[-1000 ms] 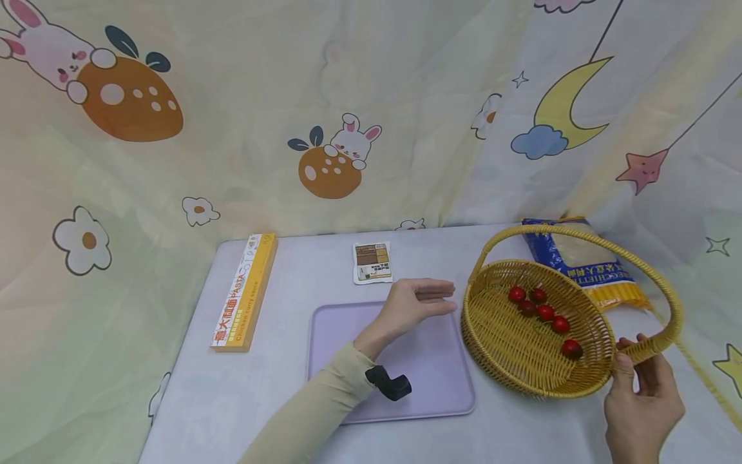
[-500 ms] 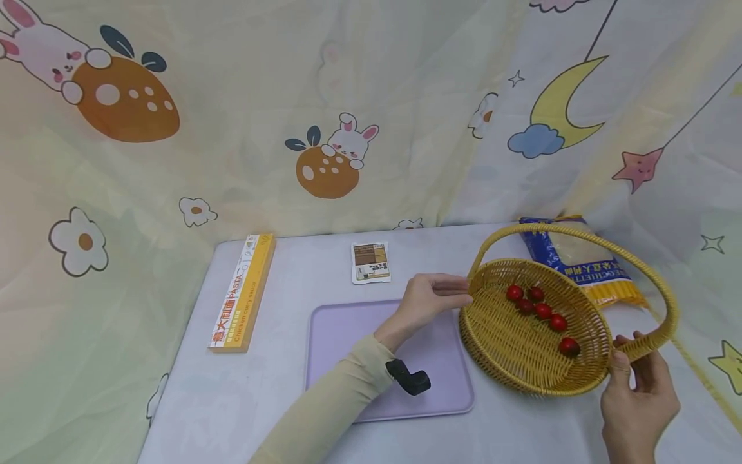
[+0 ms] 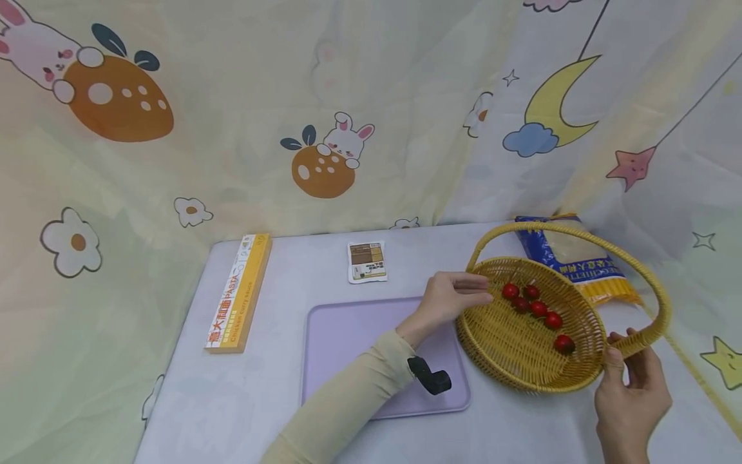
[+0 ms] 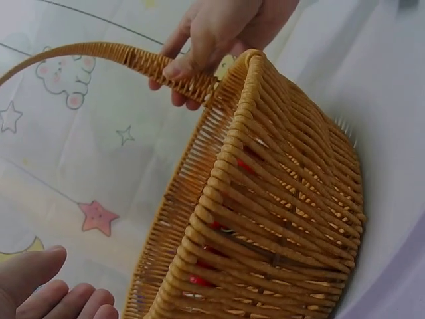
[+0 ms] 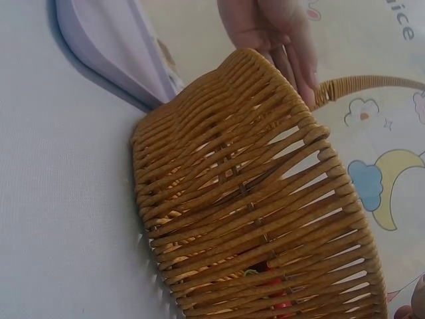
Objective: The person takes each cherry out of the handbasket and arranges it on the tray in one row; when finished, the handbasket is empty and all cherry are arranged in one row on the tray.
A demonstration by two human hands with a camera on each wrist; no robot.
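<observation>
The right hand grips the near-right root of the handle, thumb laid over the wicker and fingers curled beneath. The left hand holds nothing: its fingers are nearly straight, the thumb parted from them. In the head view its fingertips overlap the far-left rim, close to the handle's other root; whether they touch, I cannot tell.

The wicker basket lies between the two hands, to the right of the left one and ahead and to the left of the right one. Its long axis slants from far left to near right, and the handle arches along that same line, so each hand is at one end of it. The right hand is the nearer, being already in contact.

Red fruits sit inside, toward the far and right side. Just beside the basket, to its left, the lilac tray rests on the white surface, partly under the left arm. A blue pasta bag lies behind the basket.
</observation>
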